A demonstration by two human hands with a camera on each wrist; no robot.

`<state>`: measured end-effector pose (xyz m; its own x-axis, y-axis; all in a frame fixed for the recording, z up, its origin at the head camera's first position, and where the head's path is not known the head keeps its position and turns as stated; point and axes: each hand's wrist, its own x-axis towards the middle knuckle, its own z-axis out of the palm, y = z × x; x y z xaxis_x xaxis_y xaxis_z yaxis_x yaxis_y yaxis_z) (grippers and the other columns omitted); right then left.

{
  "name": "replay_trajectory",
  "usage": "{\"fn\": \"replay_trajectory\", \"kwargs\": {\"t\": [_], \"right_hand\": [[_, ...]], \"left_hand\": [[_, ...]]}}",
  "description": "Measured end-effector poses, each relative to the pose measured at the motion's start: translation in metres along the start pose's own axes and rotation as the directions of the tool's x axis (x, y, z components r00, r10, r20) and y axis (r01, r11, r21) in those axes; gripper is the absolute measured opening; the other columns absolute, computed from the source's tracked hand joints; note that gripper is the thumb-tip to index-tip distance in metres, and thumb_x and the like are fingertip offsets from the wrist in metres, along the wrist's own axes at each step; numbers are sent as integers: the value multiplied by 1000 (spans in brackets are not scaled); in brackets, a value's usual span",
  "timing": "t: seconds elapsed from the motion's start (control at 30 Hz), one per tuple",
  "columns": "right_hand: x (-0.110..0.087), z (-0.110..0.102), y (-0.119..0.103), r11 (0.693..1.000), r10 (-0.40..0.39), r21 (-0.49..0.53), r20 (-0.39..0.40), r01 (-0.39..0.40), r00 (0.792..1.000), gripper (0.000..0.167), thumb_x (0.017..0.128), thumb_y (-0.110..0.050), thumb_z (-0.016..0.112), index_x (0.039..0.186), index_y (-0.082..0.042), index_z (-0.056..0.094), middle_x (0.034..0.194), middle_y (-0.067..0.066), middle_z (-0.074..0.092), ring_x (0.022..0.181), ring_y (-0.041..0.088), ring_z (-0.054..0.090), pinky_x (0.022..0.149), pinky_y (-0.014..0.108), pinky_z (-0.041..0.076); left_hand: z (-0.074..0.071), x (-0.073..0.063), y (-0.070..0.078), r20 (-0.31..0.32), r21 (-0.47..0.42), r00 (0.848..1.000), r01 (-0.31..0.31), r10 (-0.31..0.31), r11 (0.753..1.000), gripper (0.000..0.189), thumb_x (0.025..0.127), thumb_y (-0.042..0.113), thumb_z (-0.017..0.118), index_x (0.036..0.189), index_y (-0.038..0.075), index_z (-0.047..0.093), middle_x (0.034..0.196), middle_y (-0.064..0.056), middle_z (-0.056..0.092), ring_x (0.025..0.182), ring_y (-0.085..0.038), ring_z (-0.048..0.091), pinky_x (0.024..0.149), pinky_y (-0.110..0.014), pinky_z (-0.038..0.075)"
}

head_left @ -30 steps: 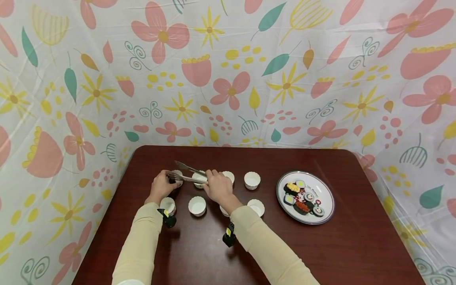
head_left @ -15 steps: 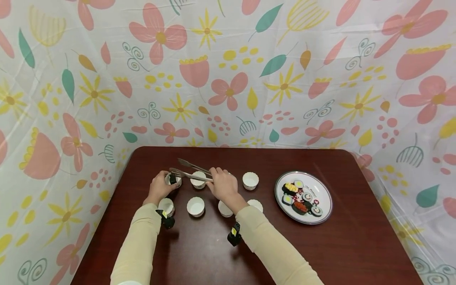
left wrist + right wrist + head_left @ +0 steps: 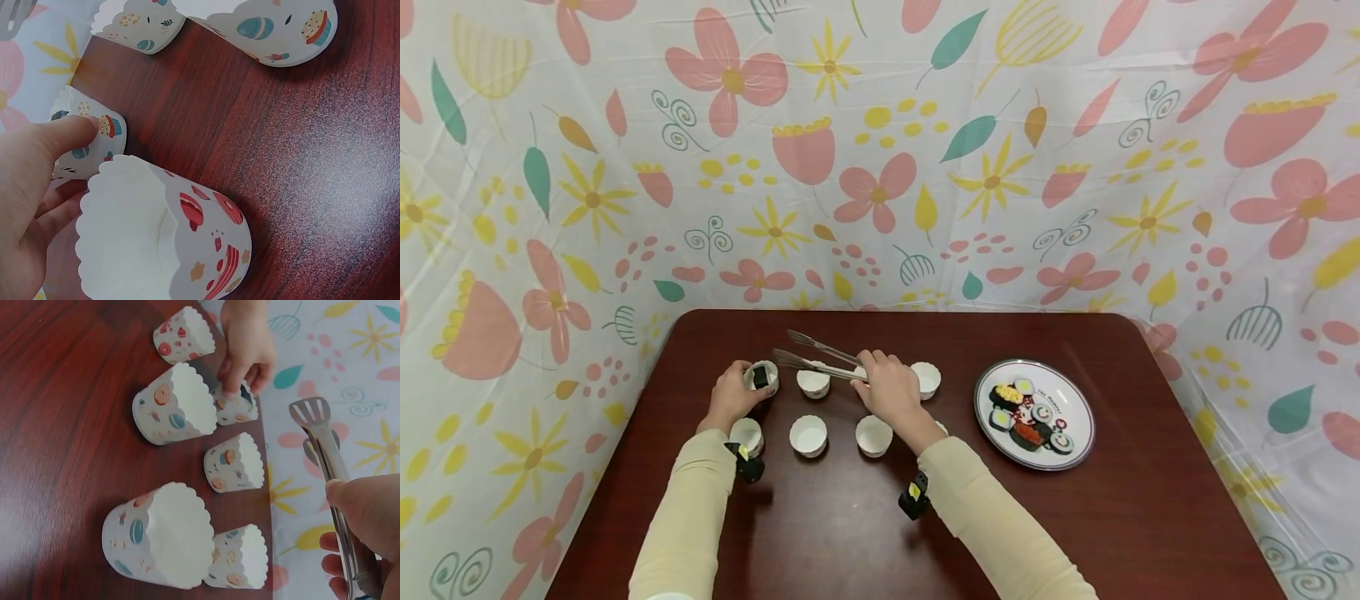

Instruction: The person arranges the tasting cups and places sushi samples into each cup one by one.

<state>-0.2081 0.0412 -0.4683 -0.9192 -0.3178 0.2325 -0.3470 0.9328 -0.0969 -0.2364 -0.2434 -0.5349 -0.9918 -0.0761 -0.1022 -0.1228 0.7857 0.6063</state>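
Note:
My left hand [image 3: 730, 398] grips a white paper baking cup [image 3: 774, 379] at the back left of the table, the thumb against its printed side in the left wrist view. Inside that cup lies a small black piece [image 3: 761, 377], like a toy sushi roll. My right hand [image 3: 891, 387] holds metal tongs [image 3: 337, 472] above the back row of cups. The tongs' two slotted ends stand apart with nothing between them. Just in front of my left hand is another cup [image 3: 215, 250] with red pastry prints.
More white paper cups, such as one in the front row [image 3: 808, 436] and one at the back [image 3: 927, 380], stand in two rows. On the right, a round plate [image 3: 1072, 398] bears several toy sushi pieces [image 3: 1026, 436]. A flowered cloth [image 3: 880, 167] hangs behind the table.
The tongs have moved right with my right hand, away from the back-left cup, uncovering the black piece in it. My left hand has stayed at that cup.

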Motion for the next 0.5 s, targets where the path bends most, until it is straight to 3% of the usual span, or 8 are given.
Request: {"fn": "replay_trajectory", "kwargs": {"t": [0.33, 0.5], "right_hand": [[-13, -12, 21, 999, -52, 7, -93, 53, 994, 38, 82, -37, 68, 112, -16, 59, 92, 0, 62, 73, 19, 57, 52, 30, 46], [-22, -18, 35, 997, -78, -17, -187, 76, 979, 38, 79, -35, 70, 110, -16, 59, 89, 0, 61, 70, 20, 57, 51, 31, 45]], "left_hand": [[-1, 0, 0, -2, 10, 1000, 0, 0, 1000, 64, 79, 26, 71, 128, -2, 41, 123, -24, 50, 108, -40, 51, 85, -51, 44], [0, 0, -1, 0, 5, 1000, -1, 1, 1000, 65, 79, 26, 71, 129, -2, 41, 123, -24, 50, 107, -41, 51, 84, -51, 45]]}}
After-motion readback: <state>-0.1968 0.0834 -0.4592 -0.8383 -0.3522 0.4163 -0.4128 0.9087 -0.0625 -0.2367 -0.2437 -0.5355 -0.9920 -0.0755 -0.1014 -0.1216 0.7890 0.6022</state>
